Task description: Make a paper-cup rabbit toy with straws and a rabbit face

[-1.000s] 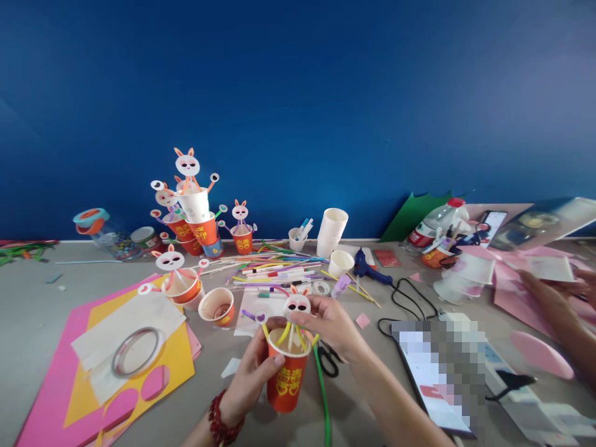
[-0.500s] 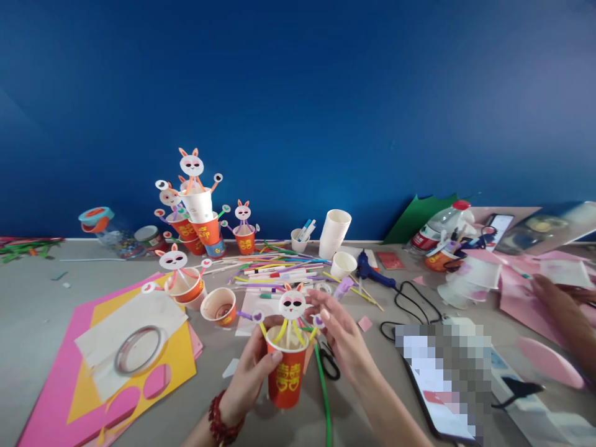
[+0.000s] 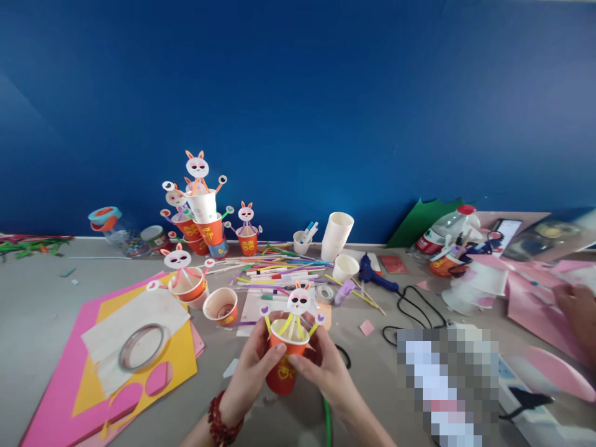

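Overhead blue wall (image 3: 326,93) — cluttered grey table (image 3: 37,310)

Glue gun (image 3: 375,276), stacked white cups (image 3: 336,236), perhaps tape roll (image 3: 141,346)

Glossy orange paper cup (image 3: 284,366), matt paper rabbit face (image 3: 299,302), smooth grey tabletop (image 3: 37,310).

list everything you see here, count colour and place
orange paper cup with rabbit-face topper: 1, orange, held centre front
finished rabbit cups: several, orange and white, stacked back left
stack of plain paper cups: 1 stack, white, back centre
blue glue gun: 1, right of centre
roll of clear tape: 1, on yellow card sheet, left
plastic bottle with red cap: 1, back right
left hand: on cup
right hand: on cup
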`<action>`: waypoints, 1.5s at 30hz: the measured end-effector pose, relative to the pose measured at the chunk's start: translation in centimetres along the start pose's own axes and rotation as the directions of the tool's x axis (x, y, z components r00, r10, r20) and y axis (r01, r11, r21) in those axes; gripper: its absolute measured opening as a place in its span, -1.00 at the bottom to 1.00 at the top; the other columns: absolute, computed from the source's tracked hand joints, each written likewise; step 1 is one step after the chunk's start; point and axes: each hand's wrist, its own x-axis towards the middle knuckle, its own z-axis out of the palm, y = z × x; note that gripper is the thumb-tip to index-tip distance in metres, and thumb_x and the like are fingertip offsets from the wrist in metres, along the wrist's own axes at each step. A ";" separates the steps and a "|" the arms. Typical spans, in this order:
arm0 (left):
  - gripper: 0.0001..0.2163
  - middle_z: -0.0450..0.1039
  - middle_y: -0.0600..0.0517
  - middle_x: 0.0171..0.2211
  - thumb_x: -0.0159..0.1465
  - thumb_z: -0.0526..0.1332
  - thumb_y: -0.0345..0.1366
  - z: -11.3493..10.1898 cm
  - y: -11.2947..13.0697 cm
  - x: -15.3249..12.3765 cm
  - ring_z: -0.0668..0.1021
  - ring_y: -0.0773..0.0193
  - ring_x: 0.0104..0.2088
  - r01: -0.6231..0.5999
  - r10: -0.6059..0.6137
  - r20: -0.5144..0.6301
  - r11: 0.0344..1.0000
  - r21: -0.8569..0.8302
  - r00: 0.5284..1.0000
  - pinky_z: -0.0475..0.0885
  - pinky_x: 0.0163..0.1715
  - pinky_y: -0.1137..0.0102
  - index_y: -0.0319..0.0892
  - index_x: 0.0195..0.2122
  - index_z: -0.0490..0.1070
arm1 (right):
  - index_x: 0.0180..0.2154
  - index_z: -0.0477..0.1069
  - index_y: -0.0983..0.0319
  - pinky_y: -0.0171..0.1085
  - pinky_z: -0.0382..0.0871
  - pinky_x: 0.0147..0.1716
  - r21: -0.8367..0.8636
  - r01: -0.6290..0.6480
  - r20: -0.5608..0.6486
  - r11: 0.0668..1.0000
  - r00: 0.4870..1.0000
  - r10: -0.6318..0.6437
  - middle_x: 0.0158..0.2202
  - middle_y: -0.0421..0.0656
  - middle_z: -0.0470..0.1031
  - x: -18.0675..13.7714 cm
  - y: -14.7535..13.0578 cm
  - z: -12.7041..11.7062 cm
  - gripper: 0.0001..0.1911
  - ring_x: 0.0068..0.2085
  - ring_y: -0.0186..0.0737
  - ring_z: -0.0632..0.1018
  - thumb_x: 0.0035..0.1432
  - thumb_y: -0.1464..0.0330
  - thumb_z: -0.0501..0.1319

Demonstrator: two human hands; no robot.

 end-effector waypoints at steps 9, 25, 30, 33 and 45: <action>-0.63 0.39 -0.12 0.17 0.30 0.23 -0.15 -2.8 1.5 -0.3 0.42 0.00 0.18 -0.010 0.023 -0.043 0.961 0.275 0.999 0.40 0.12 0.18 -0.08 0.12 0.38 | 0.19 0.18 0.10 -0.09 0.47 -0.03 -0.061 0.092 -0.034 0.994 0.995 -0.094 0.10 0.00 0.47 0.0 -1.5 -1.1 -0.30 0.03 0.01 0.55 0.08 0.19 0.39; -0.91 0.46 -0.09 -0.10 0.30 0.21 -0.26 -0.1 7.0 3.3 0.48 0.08 0.00 -0.346 0.353 0.155 0.582 0.736 0.923 0.39 -0.01 0.25 -0.14 -0.28 0.46 | 0.20 0.25 0.16 -0.08 0.42 0.03 -0.380 0.165 -0.003 0.910 0.984 -0.179 -0.03 -0.01 0.53 -0.8 -1.1 -0.7 -0.28 0.04 0.07 0.53 0.02 0.25 0.39; -0.91 0.50 -0.08 -0.18 0.28 0.23 -0.27 -0.3 6.8 3.5 0.51 0.07 -0.04 -0.338 0.347 0.131 0.646 0.684 0.929 0.39 -0.02 0.25 -0.15 -0.32 0.46 | 0.14 0.30 0.16 -0.08 0.40 0.05 -0.397 0.156 0.012 0.905 0.986 -0.164 -0.01 -0.04 0.52 -0.8 -1.3 -0.7 -0.35 0.05 0.05 0.51 0.00 0.32 0.39; -0.89 0.52 -0.08 -0.18 0.29 0.22 -0.26 -0.4 7.0 3.4 0.51 0.06 -0.02 -0.306 0.305 0.119 0.695 0.651 0.945 0.38 0.00 0.25 -0.15 -0.32 0.48 | 0.08 0.31 0.15 -0.09 0.39 0.06 -0.398 0.150 0.028 0.905 0.988 -0.152 0.00 -0.04 0.52 -0.7 -1.4 -0.7 -0.41 0.06 0.04 0.51 0.00 0.33 0.39; -0.81 0.57 -0.06 -0.08 0.20 0.30 -0.22 0.1 7.5 3.3 0.53 -0.02 -0.01 -0.247 0.229 0.130 0.612 0.751 0.965 0.39 -0.01 0.22 -0.08 -0.16 0.56 | 0.23 0.14 0.12 -0.07 0.34 0.11 -0.434 0.145 0.034 0.889 0.989 -0.144 0.15 -0.03 0.42 -0.6 -1.5 -0.4 -0.21 0.12 0.04 0.48 0.00 0.36 0.39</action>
